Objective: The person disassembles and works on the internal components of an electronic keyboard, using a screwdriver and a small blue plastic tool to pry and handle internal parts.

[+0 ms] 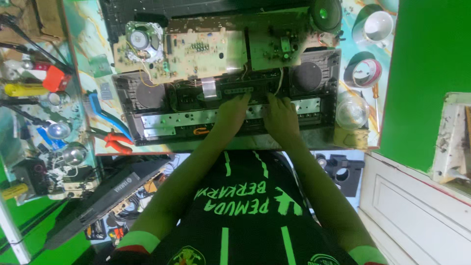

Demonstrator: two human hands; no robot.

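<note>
now, lines from the bench:
left hand: the left hand point(231, 114) lies palm down on the opened keyboard chassis point(147, 120), fingers point(241, 98) stretched forward and held close together, tips on the dark strip just above the metal rail point(196, 118); pinching nothing that shows.
right hand: the right hand point(280, 118) rests just beside the left, nearly touching it, fingers point(273, 99) slightly spread and pressed down on the same strip; whether they grip anything under them i cannot tell.
chassis: it sits across the middle of the bench point(93, 44), close to the person's body, with a round speaker opening point(307, 76) at each end.
circuit boards: a tan circuit board point(196, 51) and a green circuit board point(274, 49) lie flipped up behind the chassis, a loose small speaker point(140, 39) at the left end.
tools: red-handled pliers point(117, 142) and a blue-handled tool point(105, 115) lie left of the chassis.
right side: a white mug point(377, 27), a tape roll point(365, 72) and a clear dome point(351, 110) stand near the bench edge.
</note>
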